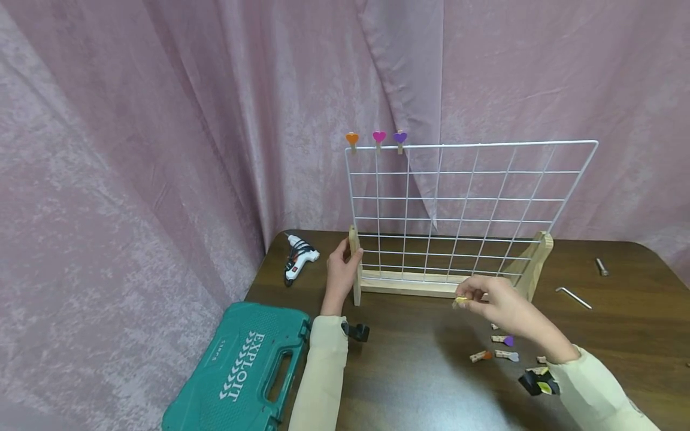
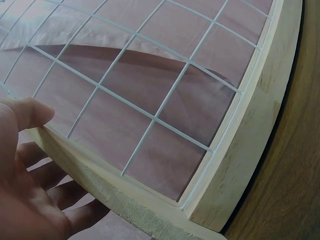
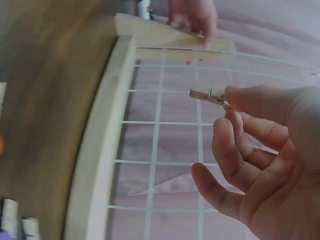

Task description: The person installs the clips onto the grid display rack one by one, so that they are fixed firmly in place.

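Observation:
A white wire grid panel (image 1: 459, 198) stands on the table in a pale wooden base. My left hand (image 1: 341, 274) grips the base's left wooden leg (image 2: 125, 195), with the thumb on one side and the fingers on the other. My right hand (image 1: 498, 304) pinches a small wooden clothespin (image 3: 207, 95) between thumb and forefinger, in front of the grid's lower part. Some yellow shows on it in the head view. Clipped along the top wire at the left are heart clothespins in orange (image 1: 352, 139), pink (image 1: 380, 137) and purple (image 1: 400, 138).
Several loose clothespins, among them a purple one (image 1: 503, 340) and an orange one (image 1: 481, 356), lie below my right hand. A green tool case (image 1: 237, 365) and a glue gun (image 1: 300, 258) are at the left. A hex key (image 1: 574, 297) and a bolt (image 1: 601, 267) lie right.

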A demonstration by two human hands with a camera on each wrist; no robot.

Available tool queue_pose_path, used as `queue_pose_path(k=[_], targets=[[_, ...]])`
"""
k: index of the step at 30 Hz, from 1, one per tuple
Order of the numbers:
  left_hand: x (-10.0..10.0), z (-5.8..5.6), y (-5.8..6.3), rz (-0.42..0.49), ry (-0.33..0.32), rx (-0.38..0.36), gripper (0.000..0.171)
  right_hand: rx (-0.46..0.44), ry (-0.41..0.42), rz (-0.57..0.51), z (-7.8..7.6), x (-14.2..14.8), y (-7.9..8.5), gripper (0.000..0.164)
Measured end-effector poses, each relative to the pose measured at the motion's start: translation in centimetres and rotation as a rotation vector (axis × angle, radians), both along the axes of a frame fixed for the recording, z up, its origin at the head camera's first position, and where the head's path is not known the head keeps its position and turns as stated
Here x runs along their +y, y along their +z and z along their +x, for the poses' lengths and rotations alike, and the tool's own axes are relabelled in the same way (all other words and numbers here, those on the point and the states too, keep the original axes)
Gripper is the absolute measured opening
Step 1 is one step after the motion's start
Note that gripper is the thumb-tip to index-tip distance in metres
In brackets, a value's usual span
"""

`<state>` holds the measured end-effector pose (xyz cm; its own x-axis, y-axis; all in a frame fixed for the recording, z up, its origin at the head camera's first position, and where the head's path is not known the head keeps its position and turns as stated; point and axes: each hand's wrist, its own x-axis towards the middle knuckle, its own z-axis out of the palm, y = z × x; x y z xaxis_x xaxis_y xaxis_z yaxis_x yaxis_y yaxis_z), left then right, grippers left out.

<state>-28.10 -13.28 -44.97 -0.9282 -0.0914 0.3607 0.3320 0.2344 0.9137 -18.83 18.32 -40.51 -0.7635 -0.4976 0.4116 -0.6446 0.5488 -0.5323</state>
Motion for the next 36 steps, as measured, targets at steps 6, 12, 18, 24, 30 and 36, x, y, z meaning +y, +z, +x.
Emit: queue_pose_path(k=[6,12,18,24,30,36], targets=[[0.2,0.1,0.4,-0.005,0.004,-0.014,0.042,0.109,-0.015,0.046,-0.4,-0.1,3.0,0.018],[0.1,0.3,0.7,-0.012,-0.002,-0.021,0.042,0.195,-0.025,0.075,-0.9,-1.0,6.9,0.017],[-0.1,-0.1,-0.2,-0.022,0.011,0.004,0.045,0.247,-0.043,0.12,-1.1,-2.2,11.3,0.014],[-0.1,0.1,-0.2,-0.029,0.013,-0.012,0.043,0.346,-0.088,0.103,-1.5,-3.3,15.6,0.015],[-0.2,-0.1,-0.3,-0.034,0.012,0.005,0.043,0.373,-0.126,0.069,-2.3,-4.4,19.2,0.012],[-0.1,-0.4,-0.4,-0.04,0.011,0.012,0.043,0.376,-0.161,0.035,-3.8,-5.5,22.1,0.007]])
